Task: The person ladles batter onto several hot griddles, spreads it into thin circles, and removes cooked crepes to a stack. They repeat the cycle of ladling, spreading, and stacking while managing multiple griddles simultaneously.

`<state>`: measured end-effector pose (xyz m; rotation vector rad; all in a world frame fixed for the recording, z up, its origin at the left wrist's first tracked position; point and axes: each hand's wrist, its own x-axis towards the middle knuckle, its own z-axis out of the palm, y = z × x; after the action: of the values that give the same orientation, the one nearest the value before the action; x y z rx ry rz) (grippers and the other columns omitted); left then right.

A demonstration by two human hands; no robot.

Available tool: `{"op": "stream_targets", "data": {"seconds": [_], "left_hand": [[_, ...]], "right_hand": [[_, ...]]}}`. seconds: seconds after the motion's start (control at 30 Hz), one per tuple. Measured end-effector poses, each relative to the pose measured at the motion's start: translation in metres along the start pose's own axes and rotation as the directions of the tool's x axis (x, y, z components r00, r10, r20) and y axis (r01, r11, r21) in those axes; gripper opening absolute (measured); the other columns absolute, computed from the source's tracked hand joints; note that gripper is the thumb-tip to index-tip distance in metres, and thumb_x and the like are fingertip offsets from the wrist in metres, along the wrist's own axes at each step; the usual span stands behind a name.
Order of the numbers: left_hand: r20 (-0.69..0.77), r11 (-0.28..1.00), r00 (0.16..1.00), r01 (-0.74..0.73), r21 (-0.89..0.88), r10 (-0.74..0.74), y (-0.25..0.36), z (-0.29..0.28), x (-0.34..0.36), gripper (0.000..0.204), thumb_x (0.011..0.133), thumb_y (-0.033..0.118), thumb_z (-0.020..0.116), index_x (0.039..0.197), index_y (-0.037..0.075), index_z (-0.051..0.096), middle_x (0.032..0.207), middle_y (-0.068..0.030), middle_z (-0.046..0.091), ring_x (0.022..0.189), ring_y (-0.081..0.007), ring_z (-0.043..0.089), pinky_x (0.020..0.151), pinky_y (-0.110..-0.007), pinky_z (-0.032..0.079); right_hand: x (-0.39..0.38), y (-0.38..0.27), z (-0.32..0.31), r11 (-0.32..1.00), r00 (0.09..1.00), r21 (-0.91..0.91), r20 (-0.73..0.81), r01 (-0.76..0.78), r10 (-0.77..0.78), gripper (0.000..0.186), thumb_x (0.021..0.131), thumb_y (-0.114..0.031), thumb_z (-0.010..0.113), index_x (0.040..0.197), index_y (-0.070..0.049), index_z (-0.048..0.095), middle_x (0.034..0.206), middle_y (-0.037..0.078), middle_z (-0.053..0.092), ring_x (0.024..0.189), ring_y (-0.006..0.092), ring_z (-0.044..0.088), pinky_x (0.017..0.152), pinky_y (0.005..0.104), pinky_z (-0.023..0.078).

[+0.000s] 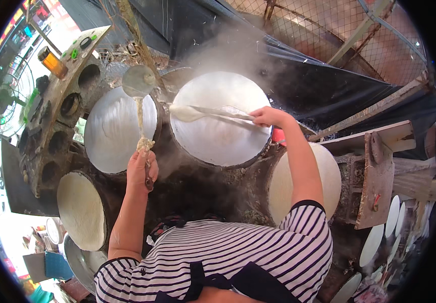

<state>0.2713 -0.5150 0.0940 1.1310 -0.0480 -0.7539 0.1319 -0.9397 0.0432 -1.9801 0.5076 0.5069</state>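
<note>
My left hand (139,166) is closed on the batter-crusted handle of a ladle (138,80), whose round head is raised at the far rim of the left steel round plate (107,131). My right hand (271,117) grips a long, thin flat stick (233,115) stretched across the middle round plate (218,144), where steam rises. A thin white sheet (185,112) lies along the stick's far part; whether it is lifted off the surface I cannot tell. Pale round sheets cover the lower left plate (80,212) and the right plate (301,177), beside my forearms.
A sloping board (89,41) with an orange jar (52,62) and blocks stands left, near a fan (3,96). Wooden boards (372,187) border the right, with white discs (372,245) beyond. Black sheeting (319,86) and wire mesh fencing (379,45) line the back.
</note>
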Motion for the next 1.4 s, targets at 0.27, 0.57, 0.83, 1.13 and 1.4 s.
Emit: {"op": "stream_targets", "data": {"seconds": [0.27, 0.57, 0.83, 1.13, 1.4], "left_hand": [[-0.038, 0.999, 0.999, -0.029, 0.023, 0.03, -0.009, 0.001, -0.027, 0.023, 0.093, 0.026, 0.049, 0.083, 0.006, 0.045, 0.063, -0.0011, 0.045, 0.035, -0.009, 0.036, 0.03, -0.023, 0.031], [0.048, 1.0, 0.999, 0.011, -0.014, -0.01, -0.003, -0.018, -0.042, 0.021, 0.092, 0.025, 0.05, 0.086, 0.006, 0.046, 0.065, -0.0016, 0.045, 0.036, -0.009, 0.038, 0.03, -0.023, 0.031], [0.176, 0.996, 0.98, 0.092, 0.003, -0.091, 0.007, -0.066, -0.036, 0.022, 0.091, 0.026, 0.053, 0.083, 0.007, 0.045, 0.065, -0.0018, 0.046, 0.035, -0.0098, 0.039, 0.029, -0.025, 0.032], [0.264, 0.986, 0.951, 0.144, 0.082, -0.161, 0.031, -0.11, -0.04, 0.021, 0.091, 0.026, 0.053, 0.084, 0.008, 0.046, 0.064, -0.0013, 0.046, 0.035, -0.0101, 0.04, 0.029, -0.025, 0.033], [0.299, 0.979, 0.934, 0.17, 0.111, -0.196, 0.027, -0.11, -0.042, 0.023, 0.091, 0.026, 0.053, 0.082, 0.008, 0.044, 0.065, -0.0014, 0.046, 0.036, -0.0102, 0.04, 0.029, -0.025, 0.033]], "right_hand": [[0.038, -0.022, -0.005, 0.997, 0.997, -0.07, -0.075, 0.029, -0.035, 0.044, 0.075, -0.016, 0.057, 0.118, -0.012, 0.06, 0.065, 0.001, 0.057, 0.054, 0.0093, 0.048, 0.049, 0.0238, 0.038], [-0.074, 0.029, 0.037, 0.988, 0.948, -0.083, -0.282, 0.13, -0.148, 0.042, 0.077, -0.032, 0.066, 0.114, -0.011, 0.063, 0.075, 0.003, 0.065, 0.073, 0.0099, 0.056, 0.067, 0.0268, 0.045], [-0.026, -0.102, 0.291, 0.708, 0.906, 0.679, -0.401, 0.192, 0.138, 0.016, 0.088, -0.02, 0.052, 0.09, -0.005, 0.05, 0.062, 0.006, 0.053, 0.046, 0.0146, 0.051, 0.042, 0.0296, 0.044], [0.03, -0.178, 0.415, 0.005, 0.825, 0.891, -0.422, 0.454, 0.376, 0.027, 0.093, -0.032, 0.038, 0.091, -0.006, 0.043, 0.055, 0.0, 0.038, 0.038, 0.0101, 0.035, 0.034, 0.0274, 0.03], [0.101, -0.179, 0.409, 0.384, 0.76, 0.833, -0.534, 0.398, 0.37, 0.034, 0.092, -0.037, 0.037, 0.084, -0.006, 0.047, 0.05, 0.001, 0.037, 0.031, 0.0135, 0.034, 0.03, 0.0313, 0.032]]}}
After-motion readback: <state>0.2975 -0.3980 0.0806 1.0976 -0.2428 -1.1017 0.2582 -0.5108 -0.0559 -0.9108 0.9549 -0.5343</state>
